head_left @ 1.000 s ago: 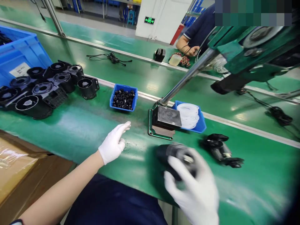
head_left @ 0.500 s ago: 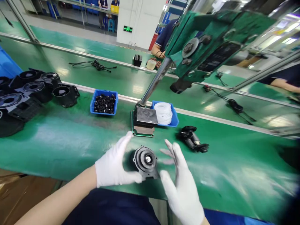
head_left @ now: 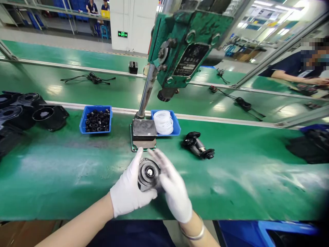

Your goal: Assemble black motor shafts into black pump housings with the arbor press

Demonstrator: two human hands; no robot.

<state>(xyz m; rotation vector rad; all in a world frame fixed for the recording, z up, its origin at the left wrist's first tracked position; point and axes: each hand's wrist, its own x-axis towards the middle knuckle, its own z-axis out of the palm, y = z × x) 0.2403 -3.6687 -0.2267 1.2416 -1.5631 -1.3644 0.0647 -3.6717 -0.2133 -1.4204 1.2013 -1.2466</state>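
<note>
Black housings (head_left: 31, 113) are sitting at 9 o'clock, w/ a blue bin of black rings (head_left: 96, 120) beside them. Centre: gloved left hand (head_left: 130, 192) and right hand (head_left: 173, 188) are together, cupping a round black motor part (head_left: 148, 173) above the belt, not yet under the green press (head_left: 180, 44) at 12. Bin of white rings (head_left: 166, 122) and another motor part (head_left: 198, 145) are waiting at 2.

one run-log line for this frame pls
left hand: holds round black part | right hand: on same part | place: green bench, in front of press base | nearby: black assembly
</note>
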